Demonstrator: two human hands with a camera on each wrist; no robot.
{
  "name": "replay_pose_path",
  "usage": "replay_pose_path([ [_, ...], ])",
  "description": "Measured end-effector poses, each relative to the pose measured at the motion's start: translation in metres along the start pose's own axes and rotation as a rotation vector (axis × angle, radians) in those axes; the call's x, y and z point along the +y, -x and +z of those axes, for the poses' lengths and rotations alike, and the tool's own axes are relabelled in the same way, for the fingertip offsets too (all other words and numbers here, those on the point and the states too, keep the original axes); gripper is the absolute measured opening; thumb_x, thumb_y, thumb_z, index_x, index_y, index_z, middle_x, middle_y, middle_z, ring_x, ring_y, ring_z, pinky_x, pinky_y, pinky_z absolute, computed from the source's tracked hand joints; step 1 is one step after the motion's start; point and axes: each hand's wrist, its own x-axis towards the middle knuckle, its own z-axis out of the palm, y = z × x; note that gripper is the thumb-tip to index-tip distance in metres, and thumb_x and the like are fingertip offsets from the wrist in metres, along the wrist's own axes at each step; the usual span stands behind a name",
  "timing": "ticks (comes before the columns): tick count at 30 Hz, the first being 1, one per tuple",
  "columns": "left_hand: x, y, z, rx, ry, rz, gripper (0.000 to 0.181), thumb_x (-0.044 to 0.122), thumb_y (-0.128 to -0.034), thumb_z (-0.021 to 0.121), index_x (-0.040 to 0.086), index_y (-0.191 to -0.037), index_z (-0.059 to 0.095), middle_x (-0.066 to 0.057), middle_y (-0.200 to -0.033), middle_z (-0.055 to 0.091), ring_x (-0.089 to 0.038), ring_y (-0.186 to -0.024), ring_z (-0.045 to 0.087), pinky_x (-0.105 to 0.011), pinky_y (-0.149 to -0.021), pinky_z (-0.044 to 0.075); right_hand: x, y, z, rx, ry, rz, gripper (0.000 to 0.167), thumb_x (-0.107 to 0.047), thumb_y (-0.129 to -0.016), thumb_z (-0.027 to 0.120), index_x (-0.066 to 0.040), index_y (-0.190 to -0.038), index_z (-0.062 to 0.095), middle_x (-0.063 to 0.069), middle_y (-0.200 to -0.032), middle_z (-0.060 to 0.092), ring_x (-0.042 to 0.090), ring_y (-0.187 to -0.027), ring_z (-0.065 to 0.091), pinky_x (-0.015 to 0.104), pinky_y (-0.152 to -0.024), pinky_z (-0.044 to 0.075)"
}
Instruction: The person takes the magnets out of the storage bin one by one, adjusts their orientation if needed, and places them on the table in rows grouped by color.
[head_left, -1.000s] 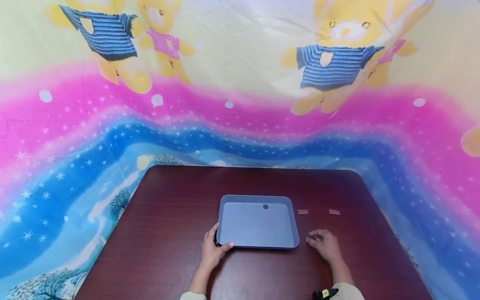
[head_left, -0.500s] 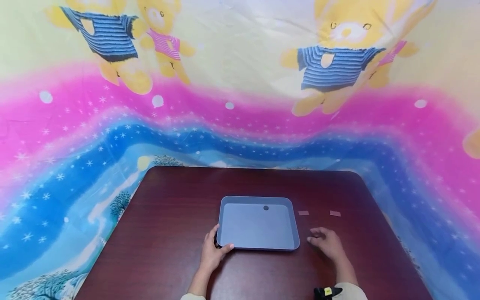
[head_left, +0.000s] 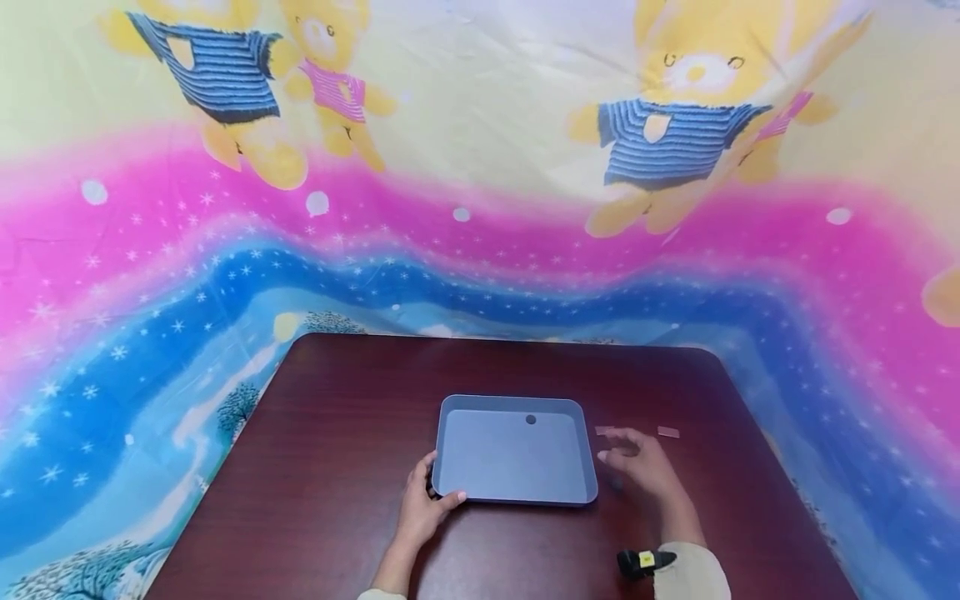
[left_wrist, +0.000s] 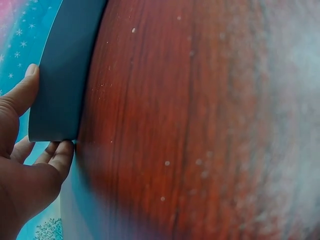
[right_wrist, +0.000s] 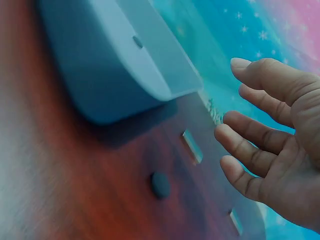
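Note:
A shallow grey-blue tray (head_left: 517, 467) lies on the dark red-brown table. My left hand (head_left: 422, 504) grips its near left corner, thumb on the near wall and fingers round the side; the left wrist view shows this corner hold too. Inside the tray, toward its far side, is a small dark disc (head_left: 530, 420). My right hand (head_left: 648, 467) is raised just right of the tray, fingers apart and holding nothing. Below it, a second dark disc (right_wrist: 160, 185) rests on the table. The hand partly covers a small flat rectangular piece (head_left: 603, 431) in the head view.
Another small rectangular piece (head_left: 668, 432) lies farther right on the table (head_left: 360, 417). Behind the table hangs a printed cloth (head_left: 480, 250) with bears and snowflakes. A black wrist strap (head_left: 637, 564) sits at the right sleeve.
My right hand has let go of the dark disc, leaving it on the table, and moved up and slightly left toward the near rectangular piece. The left hand still grips the tray.

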Motion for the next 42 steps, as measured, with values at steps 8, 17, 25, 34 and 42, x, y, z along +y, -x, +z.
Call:
replay_pose_path([
  [8,0.000,-0.002,-0.001,-0.005,0.003,0.003,0.082,0.013,-0.0654,0.085,0.002,-0.135,0.042,-0.024,-0.120,0.048,-0.036,-0.107,0.051,-0.043,-0.087,0.046,-0.023,-0.022,0.004,-0.017,0.023,-0.028,0.050,-0.024,-0.080,0.075,-0.006,-0.123,0.057,0.019,-0.118,0.058,0.032,-0.105,0.056,0.044,-0.082,0.048],
  [17,-0.002,-0.002,-0.001,-0.004,0.019,-0.002,0.083,0.013,-0.0650,0.085,0.001,-0.134,0.042,-0.024,-0.119,0.049,-0.035,-0.105,0.052,-0.044,-0.086,0.046,-0.033,-0.042,0.021,-0.046,-0.038,-0.037,0.048,-0.021,-0.078,0.076,-0.005,-0.121,0.060,0.019,-0.120,0.057,0.031,-0.104,0.057,0.042,-0.081,0.049],
  [25,-0.003,-0.003,-0.001,-0.018,0.021,0.003,0.083,0.013,-0.0652,0.085,0.001,-0.134,0.041,-0.024,-0.119,0.050,-0.035,-0.105,0.052,-0.045,-0.086,0.046,-0.033,-0.055,0.039,-0.089,-0.079,-0.044,0.051,-0.017,-0.078,0.076,0.002,-0.122,0.058,0.023,-0.119,0.056,0.030,-0.103,0.057,0.043,-0.079,0.049],
  [34,-0.002,-0.003,-0.003,-0.019,0.029,0.001,0.082,0.012,-0.0651,0.085,0.000,-0.134,0.041,-0.023,-0.117,0.052,-0.035,-0.101,0.055,-0.042,-0.082,0.047,-0.039,-0.064,0.057,-0.101,-0.075,-0.036,0.050,-0.017,-0.079,0.075,-0.001,-0.123,0.058,0.020,-0.119,0.057,0.029,-0.103,0.057,0.046,-0.081,0.047],
  [42,-0.001,-0.001,-0.001,-0.013,0.001,-0.009,0.082,0.014,-0.0653,0.085,0.002,-0.134,0.042,-0.022,-0.117,0.053,-0.033,-0.101,0.055,-0.042,-0.082,0.047,-0.034,-0.065,0.074,-0.077,-0.100,-0.022,0.052,-0.015,-0.077,0.077,0.002,-0.122,0.058,0.022,-0.121,0.055,0.031,-0.105,0.055,0.042,-0.079,0.048],
])
